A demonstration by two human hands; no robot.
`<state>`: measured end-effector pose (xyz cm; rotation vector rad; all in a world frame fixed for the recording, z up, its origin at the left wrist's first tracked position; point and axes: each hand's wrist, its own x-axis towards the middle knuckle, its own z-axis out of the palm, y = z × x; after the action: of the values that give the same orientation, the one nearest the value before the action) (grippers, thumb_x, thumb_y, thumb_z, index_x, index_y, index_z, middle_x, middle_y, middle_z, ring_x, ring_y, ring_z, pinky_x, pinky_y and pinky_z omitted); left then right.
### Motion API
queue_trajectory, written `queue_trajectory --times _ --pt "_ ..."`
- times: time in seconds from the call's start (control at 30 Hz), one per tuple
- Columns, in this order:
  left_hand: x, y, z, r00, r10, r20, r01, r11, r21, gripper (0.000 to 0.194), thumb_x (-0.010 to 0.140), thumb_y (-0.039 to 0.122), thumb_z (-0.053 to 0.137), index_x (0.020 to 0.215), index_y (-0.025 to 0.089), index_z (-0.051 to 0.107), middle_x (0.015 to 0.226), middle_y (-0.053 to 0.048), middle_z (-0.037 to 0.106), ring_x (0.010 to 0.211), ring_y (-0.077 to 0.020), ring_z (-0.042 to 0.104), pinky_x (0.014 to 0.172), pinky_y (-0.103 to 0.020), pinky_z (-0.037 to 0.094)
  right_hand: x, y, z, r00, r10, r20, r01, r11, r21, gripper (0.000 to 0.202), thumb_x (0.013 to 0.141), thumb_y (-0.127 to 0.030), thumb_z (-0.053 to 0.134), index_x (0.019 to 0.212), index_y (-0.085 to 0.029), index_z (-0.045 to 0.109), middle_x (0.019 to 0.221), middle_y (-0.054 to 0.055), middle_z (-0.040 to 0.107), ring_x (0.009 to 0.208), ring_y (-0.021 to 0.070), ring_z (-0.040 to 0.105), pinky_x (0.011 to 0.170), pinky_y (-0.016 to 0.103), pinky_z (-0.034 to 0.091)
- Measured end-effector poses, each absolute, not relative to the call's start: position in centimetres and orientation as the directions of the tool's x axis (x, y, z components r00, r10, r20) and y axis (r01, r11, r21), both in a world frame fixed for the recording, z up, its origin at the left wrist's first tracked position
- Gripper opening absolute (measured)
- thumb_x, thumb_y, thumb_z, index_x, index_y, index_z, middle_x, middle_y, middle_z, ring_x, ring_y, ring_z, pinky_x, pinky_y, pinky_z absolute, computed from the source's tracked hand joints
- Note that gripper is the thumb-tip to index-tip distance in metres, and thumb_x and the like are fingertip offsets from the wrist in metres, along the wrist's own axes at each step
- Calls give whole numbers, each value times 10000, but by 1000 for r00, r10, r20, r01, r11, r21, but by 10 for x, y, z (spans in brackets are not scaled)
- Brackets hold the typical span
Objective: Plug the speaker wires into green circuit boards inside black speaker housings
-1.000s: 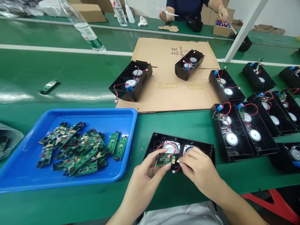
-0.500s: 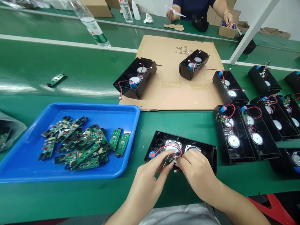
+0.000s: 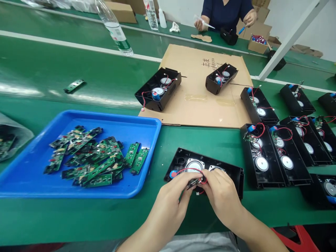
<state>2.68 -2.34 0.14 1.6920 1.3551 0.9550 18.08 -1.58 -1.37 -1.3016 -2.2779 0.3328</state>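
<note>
Left hand [image 3: 170,196] has a narrow pinch, thumb and fingers on the left end of a circuit board [image 3: 193,183]; right hand [image 3: 223,191] is closed just as narrow on the right end, where a red wire [image 3: 188,169] loops in. How the wire ends under those fingers is covered, can't tell. Board sits over the near edge of the black case [image 3: 233,175], left of its middle. Key relation: board's long axis runs across from hand to hand, right end slightly farther out, and it looks tipped nearly on edge. It lies between the two grips; neither hand is clearly nearer, wire side is the right hand's. A white plug [image 3: 197,193] hangs just below, by the case's near edge. Inside the case: two speakers [image 3: 195,165] side by side, blue cylinder [image 3: 173,174] at its left end, wire arcing from there to the board. Left of the case, apart: blue tray [image 3: 155,138] with a heap of boards [image 3: 103,154]. Right of it: a group of similar cases [image 3: 273,175], speakers showing. Beyond it: cardboard sheet [image 3: 196,113] with two more cases [image 3: 159,87] on top. Far left beyond it: lone board [image 3: 74,86], then a bottle [image 3: 118,37]. Farthest beyond it: a co-worker's hand [image 3: 250,18] holds a blue piece [image 3: 242,30] near a small carton [image 3: 256,47].
</note>
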Motion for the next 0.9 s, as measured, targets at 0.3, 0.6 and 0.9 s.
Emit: queue_trajectory --times 0.3,0.6,0.9 --pt "24 -21 1 159 986 51 396 -111 911 292 823 147 430 919 224 695 889 -45 755 801 -208 704 767 -292 558 176 -18 -21 -398 830 392 776 532 -339 286 978 -175 316 922 -128 592 673 58 606 585 175 517 560 304 394" --pt "22 -21 2 99 995 -12 280 -16 960 228 808 188 512 922 229 705 888 -35 754 819 -217 707 773 -293 567 190 -10 -8 -411 902 131 636 387 -668 255 885 -181 550 1130 -174 478 821 29 672 725 175 618 659 301 499" --pt "21 -26 -7 47 999 10 285 -23 958 206 797 207 561 952 206 696 906 -42 754 817 -215 713 712 -263 589 197 -3 1 -466 866 -180 664 208 -719 266 819 -34 504 1012 -216 478 877 20 630 787 173 618 681 291 492"
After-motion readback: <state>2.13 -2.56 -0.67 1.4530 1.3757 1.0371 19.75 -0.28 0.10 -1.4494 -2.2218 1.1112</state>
